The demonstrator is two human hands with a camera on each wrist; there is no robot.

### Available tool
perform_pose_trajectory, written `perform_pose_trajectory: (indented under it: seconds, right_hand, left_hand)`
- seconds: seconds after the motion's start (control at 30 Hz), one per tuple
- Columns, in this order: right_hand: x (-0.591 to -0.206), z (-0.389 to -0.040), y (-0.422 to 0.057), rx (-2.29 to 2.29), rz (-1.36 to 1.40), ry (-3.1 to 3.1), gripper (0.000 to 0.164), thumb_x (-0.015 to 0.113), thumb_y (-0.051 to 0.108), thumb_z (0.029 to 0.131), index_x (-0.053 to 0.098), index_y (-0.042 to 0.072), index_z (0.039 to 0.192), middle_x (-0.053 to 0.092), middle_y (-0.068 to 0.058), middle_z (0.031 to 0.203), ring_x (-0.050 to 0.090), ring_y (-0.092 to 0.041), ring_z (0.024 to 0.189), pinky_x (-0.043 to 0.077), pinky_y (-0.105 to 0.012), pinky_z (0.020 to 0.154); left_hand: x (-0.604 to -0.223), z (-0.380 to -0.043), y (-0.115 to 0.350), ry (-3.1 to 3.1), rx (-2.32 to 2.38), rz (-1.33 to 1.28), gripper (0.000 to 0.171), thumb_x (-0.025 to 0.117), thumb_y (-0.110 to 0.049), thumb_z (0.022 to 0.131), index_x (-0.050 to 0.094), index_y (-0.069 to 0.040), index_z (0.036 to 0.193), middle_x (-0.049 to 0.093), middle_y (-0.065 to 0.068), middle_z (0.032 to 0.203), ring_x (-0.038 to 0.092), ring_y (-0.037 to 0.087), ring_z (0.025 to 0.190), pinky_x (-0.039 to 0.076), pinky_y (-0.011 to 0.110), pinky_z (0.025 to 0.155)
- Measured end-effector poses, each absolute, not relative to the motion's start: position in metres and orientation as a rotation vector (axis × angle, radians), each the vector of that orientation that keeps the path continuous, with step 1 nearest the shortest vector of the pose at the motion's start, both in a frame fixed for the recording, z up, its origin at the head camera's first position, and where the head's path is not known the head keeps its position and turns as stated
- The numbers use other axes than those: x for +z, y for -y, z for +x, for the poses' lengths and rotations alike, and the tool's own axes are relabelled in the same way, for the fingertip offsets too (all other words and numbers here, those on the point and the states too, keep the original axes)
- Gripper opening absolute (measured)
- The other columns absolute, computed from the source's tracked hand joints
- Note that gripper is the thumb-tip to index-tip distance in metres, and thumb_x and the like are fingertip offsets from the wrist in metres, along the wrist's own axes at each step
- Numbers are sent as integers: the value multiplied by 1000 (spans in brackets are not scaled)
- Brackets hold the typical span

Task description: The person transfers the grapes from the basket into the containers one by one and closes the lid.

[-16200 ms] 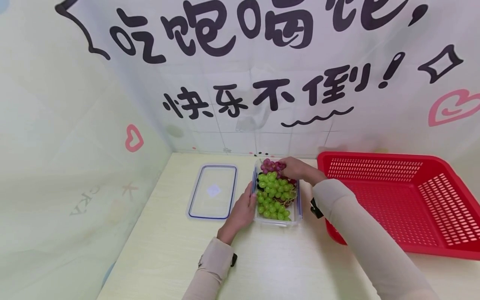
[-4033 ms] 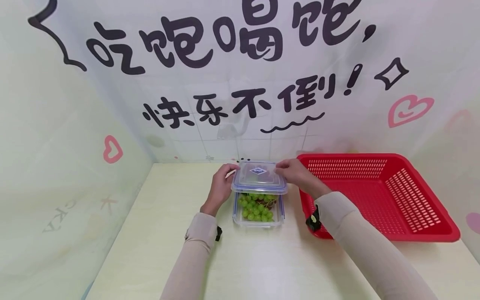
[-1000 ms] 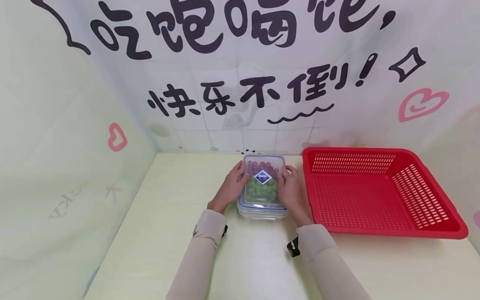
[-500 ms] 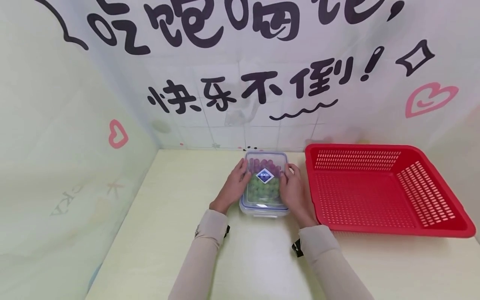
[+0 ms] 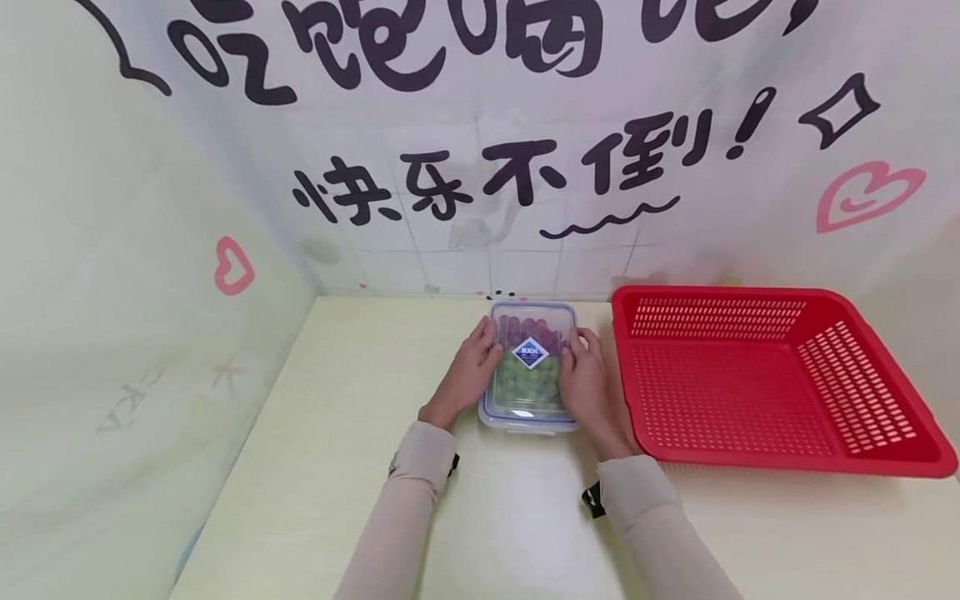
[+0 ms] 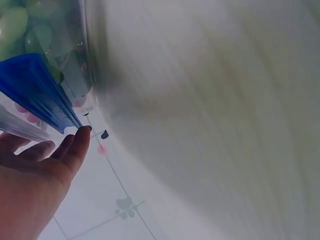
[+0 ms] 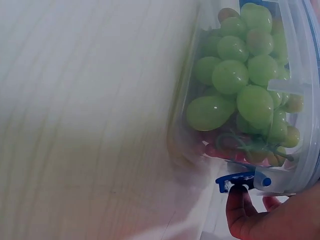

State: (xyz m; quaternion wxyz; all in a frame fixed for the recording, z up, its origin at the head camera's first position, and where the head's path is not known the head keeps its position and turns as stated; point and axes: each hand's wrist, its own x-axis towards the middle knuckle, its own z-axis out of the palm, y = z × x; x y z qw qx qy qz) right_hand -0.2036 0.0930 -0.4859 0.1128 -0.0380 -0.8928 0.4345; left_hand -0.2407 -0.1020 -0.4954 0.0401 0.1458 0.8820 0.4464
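Note:
A clear plastic food container (image 5: 528, 425) stands on the table, its blue-edged lid (image 5: 540, 402) lying over it. Green grapes (image 7: 230, 76) and red ones show through the walls. My left hand (image 5: 463, 377) grips the left side, thumb at the lid's edge. In the left wrist view, a fingertip touches the tip of a blue latch (image 6: 37, 90) that sticks out from the side. The right hand (image 5: 587, 385) holds the opposite side, its thumb by the lid's rim. A curled finger there presses under another outward-standing blue latch (image 7: 242, 181). Some fingers are hidden behind the container.
A red perforated plastic basket (image 5: 738, 463) sits close to the right of my right hand. Behind the table (image 5: 345, 400) rises a printed wall covering (image 5: 450, 275), just past the container's far end. Another covering (image 5: 150, 333) borders the table on the left.
Earlier, the container was uncovered, with the lid on the table and my right hand at the red grapes. Then both hands held the tilted lid over it. Now it lies flat on top.

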Motion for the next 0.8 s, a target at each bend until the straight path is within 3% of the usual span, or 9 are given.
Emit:
perform_pose_trajectory:
  seconds: [0.53, 0.63, 0.8]
  right_hand:
    - [-486, -205, -94, 1321, -127, 2559, 44, 48, 9, 103, 45, -4, 145, 44, -21, 145, 46, -35, 133, 37, -46, 114]
    - [-487, -205, -95, 1340, -143, 2561, 45, 49, 10, 103, 45, -2, 146, 43, -20, 147, 45, -35, 135, 36, -46, 115]
    - [-491, -206, -97, 1419, -193, 2563, 46, 50, 11, 102, 46, -1, 145, 47, -24, 141, 46, -37, 132, 35, -48, 116]
  left_hand:
    - [-497, -240, 102, -2763, 1335, 531, 57, 37, -29, 108, 20, -4, 156, 11, 19, 165, 16, 38, 151, 16, 46, 123]
    - [-495, -239, 102, -2756, 1320, 493, 57, 37, -31, 108, 20, -8, 157, 12, 17, 165, 17, 38, 151, 17, 48, 123]
    - [-491, -234, 102, -2690, 1303, 321, 57, 37, -39, 107, 18, -24, 159, 20, 22, 162, 28, 42, 145, 25, 55, 119]
